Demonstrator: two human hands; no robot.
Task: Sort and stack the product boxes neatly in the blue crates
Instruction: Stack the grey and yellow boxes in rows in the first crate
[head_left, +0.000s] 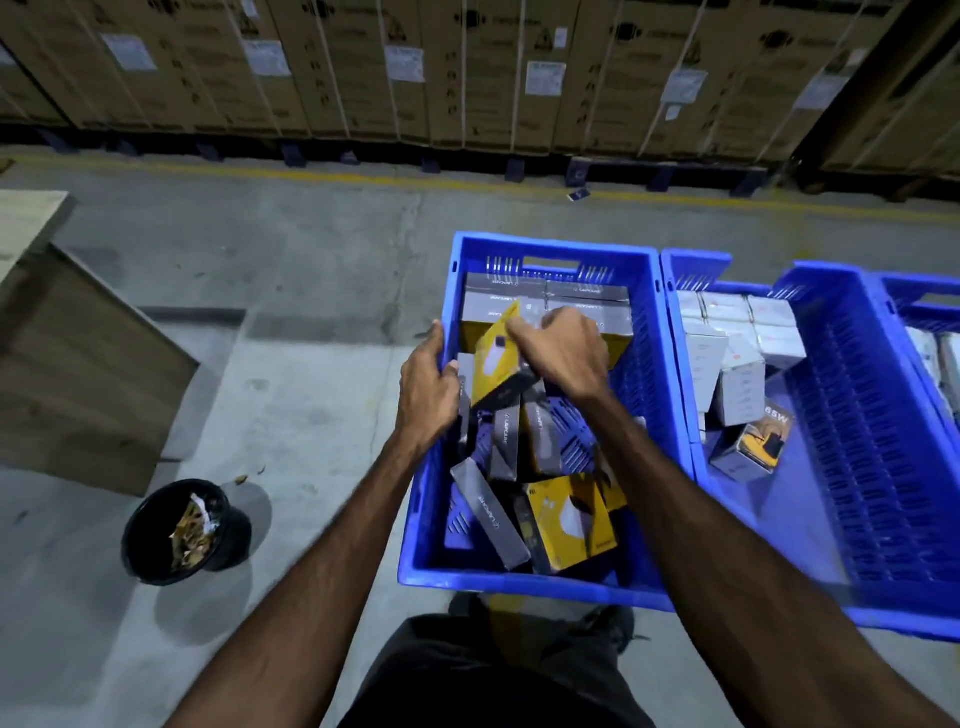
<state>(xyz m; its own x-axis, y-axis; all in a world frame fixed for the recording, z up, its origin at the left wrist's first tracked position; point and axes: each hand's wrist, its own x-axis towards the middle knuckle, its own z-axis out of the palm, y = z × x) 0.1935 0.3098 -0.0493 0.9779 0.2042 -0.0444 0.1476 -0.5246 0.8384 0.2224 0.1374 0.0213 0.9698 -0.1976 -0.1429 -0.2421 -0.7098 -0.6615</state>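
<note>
A blue crate (540, 584) stands on the floor in front of me, holding yellow-and-grey product boxes. Several lie stacked flat in a row (545, 299) at its far end; others lie jumbled (566, 525) toward the near end. My right hand (563, 348) grips the top of a tilted yellow box (493, 358) above the crate's middle. My left hand (428, 387) curls over the crate's left wall and holds the side of that box and of a grey box beneath it. A second blue crate (883, 467) to the right holds white boxes (737, 332) and one grey-and-yellow box (753, 441).
A black bucket (182, 532) with scraps sits on the concrete floor at lower left. A wooden board (78, 364) leans at the left. Strapped cardboard cartons (467, 73) on pallets line the back. A third blue crate (935, 322) shows at the right edge.
</note>
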